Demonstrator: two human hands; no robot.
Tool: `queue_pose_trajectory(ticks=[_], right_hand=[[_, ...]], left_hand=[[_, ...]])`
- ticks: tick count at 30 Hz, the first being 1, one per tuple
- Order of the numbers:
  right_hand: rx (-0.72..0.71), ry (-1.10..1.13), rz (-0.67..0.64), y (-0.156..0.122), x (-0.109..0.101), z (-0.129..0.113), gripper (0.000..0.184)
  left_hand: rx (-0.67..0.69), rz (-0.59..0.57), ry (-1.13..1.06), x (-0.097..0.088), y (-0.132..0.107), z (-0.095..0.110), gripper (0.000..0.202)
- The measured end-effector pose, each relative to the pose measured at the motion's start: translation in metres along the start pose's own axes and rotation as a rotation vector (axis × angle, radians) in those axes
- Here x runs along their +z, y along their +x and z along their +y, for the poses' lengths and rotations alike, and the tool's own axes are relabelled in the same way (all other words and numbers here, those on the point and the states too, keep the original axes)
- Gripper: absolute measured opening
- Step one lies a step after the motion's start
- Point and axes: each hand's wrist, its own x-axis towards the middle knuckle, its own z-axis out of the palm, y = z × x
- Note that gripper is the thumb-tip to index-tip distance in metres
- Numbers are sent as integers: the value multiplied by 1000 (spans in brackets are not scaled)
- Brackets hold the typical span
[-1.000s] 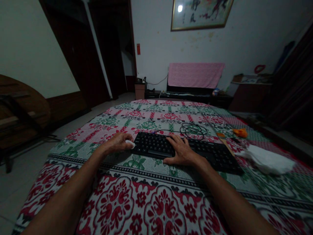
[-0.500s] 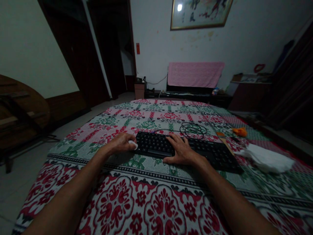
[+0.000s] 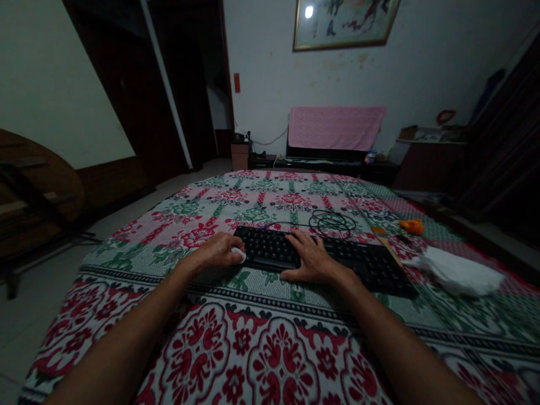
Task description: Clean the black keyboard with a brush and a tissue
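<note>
Across the frame's centre and right lies a black keyboard [image 3: 270, 250]. The right hand [image 3: 311, 259] spreads wide over its middle, presumably to steady it; the left hand [image 3: 221, 251] curls around a white wad [image 3: 239, 255] at its left end.

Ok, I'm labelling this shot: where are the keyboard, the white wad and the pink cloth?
Keyboard [image 3: 270, 246], head view, on its left-hand keys.
White wad [image 3: 239, 255], head view, its exposed part.
Pink cloth [image 3: 336, 128], head view, middle of its front.
</note>
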Motion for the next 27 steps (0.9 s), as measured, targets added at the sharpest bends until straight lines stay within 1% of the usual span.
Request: queue_pose_trajectory(ticks=[4,7,9,11,13,15,20,23,25,27], right_hand=[[-7,2,3,0,0,1,108],[3,4,-6,-1,-1,0,108],[7,7,-7,-1,-1,-1,108],[6,6,-6,-1,-1,-1,108],[5,0,-6,-1,0,-1,108],[4,-4,-7,-1,0,0,107],[4,-4,-10,-1,-3,-2,108],[8,-6,-10,-1,-3,-3,107],[8,-8,-10,-1,-3,-3,107],[5,-8,-9,-1,-3,-3,108]], left_hand=[[-3,-29,6,0,0,-9,24],[-22,-17,-35,-4,-1,-13,23],[-18,28,-54,-4,-2,-8,25],[15,67,-38,-1,-2,1,26],[44,58,-8,4,-1,9,27],[53,27,23,6,0,12,27],[1,-11,131,-3,-2,8,24],[-32,25,131,-4,-2,12,25],[-11,64,123,0,-2,18,28],[26,69,121,4,-2,23,29]])
